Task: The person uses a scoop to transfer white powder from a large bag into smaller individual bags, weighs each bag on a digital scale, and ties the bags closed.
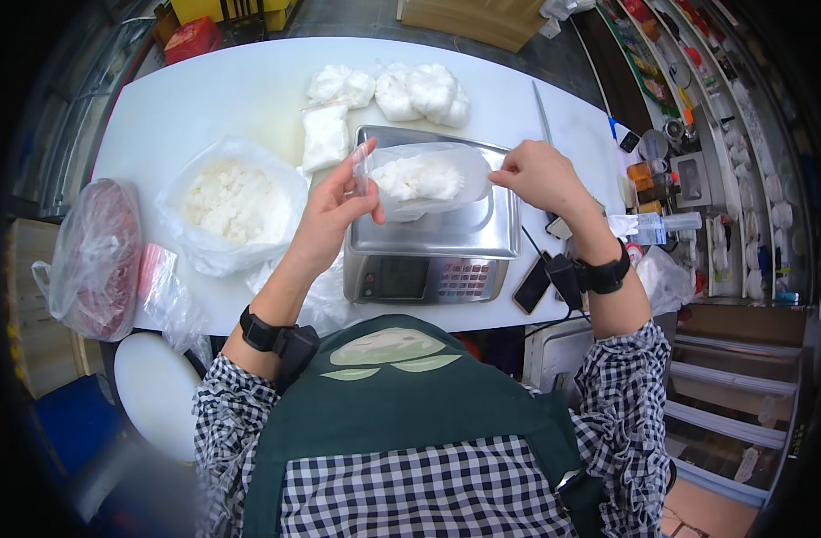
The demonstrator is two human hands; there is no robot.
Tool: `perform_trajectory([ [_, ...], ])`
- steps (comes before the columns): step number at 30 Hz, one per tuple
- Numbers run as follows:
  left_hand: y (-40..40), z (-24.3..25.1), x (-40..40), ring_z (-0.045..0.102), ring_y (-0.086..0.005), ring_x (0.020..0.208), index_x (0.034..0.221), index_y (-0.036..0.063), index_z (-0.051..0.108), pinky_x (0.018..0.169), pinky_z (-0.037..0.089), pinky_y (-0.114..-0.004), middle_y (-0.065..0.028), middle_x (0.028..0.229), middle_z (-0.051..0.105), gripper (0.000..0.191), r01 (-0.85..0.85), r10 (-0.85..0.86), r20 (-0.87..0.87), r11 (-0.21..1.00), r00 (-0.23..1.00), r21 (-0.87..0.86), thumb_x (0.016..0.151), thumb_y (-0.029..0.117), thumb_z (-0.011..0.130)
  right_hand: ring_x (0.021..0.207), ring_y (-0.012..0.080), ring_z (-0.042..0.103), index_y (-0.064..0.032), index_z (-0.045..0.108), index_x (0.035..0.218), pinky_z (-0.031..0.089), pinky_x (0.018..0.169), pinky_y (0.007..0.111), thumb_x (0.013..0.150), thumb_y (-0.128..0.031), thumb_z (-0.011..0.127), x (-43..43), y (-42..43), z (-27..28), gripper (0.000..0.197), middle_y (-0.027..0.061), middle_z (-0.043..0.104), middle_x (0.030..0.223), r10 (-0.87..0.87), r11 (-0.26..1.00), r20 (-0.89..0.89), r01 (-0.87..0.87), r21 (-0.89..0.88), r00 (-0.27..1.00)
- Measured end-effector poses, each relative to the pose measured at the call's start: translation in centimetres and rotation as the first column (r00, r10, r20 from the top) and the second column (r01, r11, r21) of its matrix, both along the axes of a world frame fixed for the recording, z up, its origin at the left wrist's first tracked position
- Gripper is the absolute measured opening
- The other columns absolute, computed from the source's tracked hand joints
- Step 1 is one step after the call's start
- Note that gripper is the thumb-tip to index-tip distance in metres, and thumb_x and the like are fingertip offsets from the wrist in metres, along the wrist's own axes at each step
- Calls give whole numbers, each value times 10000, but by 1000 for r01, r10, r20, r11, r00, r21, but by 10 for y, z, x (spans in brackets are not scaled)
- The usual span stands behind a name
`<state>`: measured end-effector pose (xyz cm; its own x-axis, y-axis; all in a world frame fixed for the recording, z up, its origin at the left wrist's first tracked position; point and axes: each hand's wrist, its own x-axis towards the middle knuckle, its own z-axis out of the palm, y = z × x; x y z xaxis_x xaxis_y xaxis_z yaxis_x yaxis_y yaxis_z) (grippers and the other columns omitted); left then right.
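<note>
Over the steel pan of a digital weighing scale [437, 235], a clear plastic bag [474, 168] lies on its side with a white, crumbly substance [420, 180] in it. My left hand [339, 202] holds the bag's open end, thumb and fingers at its rim. At the bag's far right corner, my right hand [541, 176] pinches the plastic between thumb and finger. A large open bag of white lumps [232, 202] stands to the left. Behind the left hand lies a small filled zip bag [325, 138], with knotted white bags [424, 93] beyond it.
A bag of dark red contents [104, 262] and empty-looking plastic bags [171, 289] lie at the table's left edge. A smartphone [532, 288] with a cable nearby rests right of the scale. A long thin blade-like thing [542, 111] lies at the back right, near jars and stocked shelves.
</note>
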<state>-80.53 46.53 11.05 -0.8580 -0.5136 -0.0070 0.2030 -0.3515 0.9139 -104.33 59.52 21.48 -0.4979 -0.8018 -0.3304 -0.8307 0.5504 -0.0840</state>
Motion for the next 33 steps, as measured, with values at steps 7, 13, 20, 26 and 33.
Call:
perform_trajectory([
  [7,-3,0,0,563,-129,740,1474,52,309,767,433,-261,-7,824,523,650,21,-20,-30,999,999,34,864,31,534,633,302,647,-31,719,731,508,624,377,795,-272,687,1,14,9,252,164,648,647,-14,996,-87,6,-90,996],
  [13,-5,1,0,566,-132,750,1473,53,310,778,432,-261,-11,841,529,650,13,-13,-2,999,1000,39,865,39,537,566,268,612,-8,710,739,479,587,354,801,-271,689,-3,36,2,271,150,624,603,-105,983,147,125,-135,984],
  [20,-5,1,2,565,-134,769,1474,46,302,779,437,-265,-15,851,532,650,12,-11,-16,999,1000,48,869,40,539,501,196,581,21,712,797,450,524,315,814,-246,693,1,46,-8,269,124,609,571,-112,956,237,170,-239,965],
  [26,-6,-2,4,566,-132,787,1465,36,315,779,438,-265,-16,854,540,635,17,-17,-8,998,1000,56,870,40,536,482,149,565,42,704,812,436,499,291,824,-233,690,-2,62,-18,275,97,597,552,-184,912,413,312,-267,892],
  [33,0,2,2,571,-133,790,1454,25,330,787,440,-267,-17,858,554,622,51,-51,-4,997,999,58,867,45,535,538,278,605,-16,711,793,464,537,333,829,-280,671,27,58,-24,269,138,610,575,-11,932,9,14,-362,1000],
])
